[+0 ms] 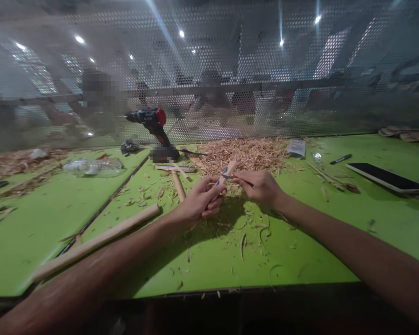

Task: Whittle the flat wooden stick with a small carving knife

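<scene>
While left hand grips short wooden stick low down, right hand pinches small blade, barely visible, against its upper part. Stick held above green table, before shavings pile. Long axis tilts up, away, rightward. Risk: blade slips toward left fingers — grip close to cut.

Overhead glare, hazy blur, warped edges.
</scene>
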`<control>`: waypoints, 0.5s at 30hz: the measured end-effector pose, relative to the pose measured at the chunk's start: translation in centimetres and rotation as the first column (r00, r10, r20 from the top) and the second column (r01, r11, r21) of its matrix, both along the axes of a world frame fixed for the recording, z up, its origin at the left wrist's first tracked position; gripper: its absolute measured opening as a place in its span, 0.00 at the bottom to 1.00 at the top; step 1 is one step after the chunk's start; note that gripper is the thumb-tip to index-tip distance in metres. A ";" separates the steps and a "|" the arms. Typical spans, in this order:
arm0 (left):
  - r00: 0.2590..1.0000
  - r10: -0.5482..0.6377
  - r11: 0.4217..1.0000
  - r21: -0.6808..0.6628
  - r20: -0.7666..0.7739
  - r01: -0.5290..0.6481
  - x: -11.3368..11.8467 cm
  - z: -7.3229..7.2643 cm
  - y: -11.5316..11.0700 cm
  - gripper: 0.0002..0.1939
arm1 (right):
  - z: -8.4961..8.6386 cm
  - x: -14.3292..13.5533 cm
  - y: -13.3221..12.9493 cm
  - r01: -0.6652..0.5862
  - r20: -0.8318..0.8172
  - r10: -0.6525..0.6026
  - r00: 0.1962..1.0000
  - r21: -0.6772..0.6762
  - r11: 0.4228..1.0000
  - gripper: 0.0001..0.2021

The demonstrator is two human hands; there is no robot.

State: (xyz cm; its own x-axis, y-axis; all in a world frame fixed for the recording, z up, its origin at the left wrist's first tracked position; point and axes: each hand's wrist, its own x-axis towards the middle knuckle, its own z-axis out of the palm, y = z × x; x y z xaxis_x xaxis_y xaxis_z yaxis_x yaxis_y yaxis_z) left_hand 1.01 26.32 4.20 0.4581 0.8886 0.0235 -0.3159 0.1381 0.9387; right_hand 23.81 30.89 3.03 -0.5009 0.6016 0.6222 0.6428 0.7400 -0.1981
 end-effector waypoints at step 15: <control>0.979 -0.133 0.974 0.161 -0.152 0.157 -0.4 -0.4 0.0 0.12 | 0.9 9.3 6.5 0.375 -0.319 -0.381 0.868 -0.082 0.923 0.14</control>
State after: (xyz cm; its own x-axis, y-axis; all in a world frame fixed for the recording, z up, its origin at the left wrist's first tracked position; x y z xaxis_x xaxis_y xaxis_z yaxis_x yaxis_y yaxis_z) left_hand 0.57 26.32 3.81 0.5915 0.8005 0.0966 -0.1686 0.0057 0.9857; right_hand 33.08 37.42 3.96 -0.0067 0.7159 0.6982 0.7709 0.4484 -0.4524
